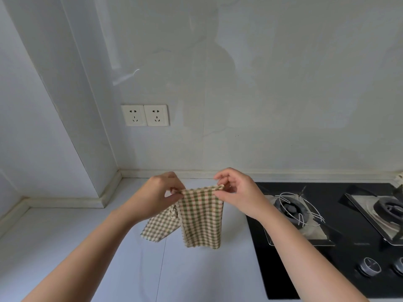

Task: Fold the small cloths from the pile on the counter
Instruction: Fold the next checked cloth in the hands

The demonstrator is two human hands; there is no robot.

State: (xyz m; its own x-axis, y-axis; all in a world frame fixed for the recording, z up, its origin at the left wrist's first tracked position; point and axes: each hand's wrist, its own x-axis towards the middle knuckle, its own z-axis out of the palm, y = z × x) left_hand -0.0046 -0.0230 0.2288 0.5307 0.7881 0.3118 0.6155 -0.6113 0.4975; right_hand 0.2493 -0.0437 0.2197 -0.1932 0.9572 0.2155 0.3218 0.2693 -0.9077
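A small checked cloth (201, 216), green and pink on cream, hangs in the air above the white counter (65, 247). My left hand (157, 192) pinches its top left corner and my right hand (237, 190) pinches its top right corner. The cloth's top edge is stretched between them. A second flap of the same checked fabric (160, 226) hangs lower left, behind my left wrist; whether it is part of the same cloth I cannot tell. No pile of cloths is in view.
A black gas hob (340, 264) with two burners and wire pan supports fills the counter's right side, knobs at its front. Two wall sockets (145, 115) sit on the tiled backsplash. The counter bends into a corner at the left.
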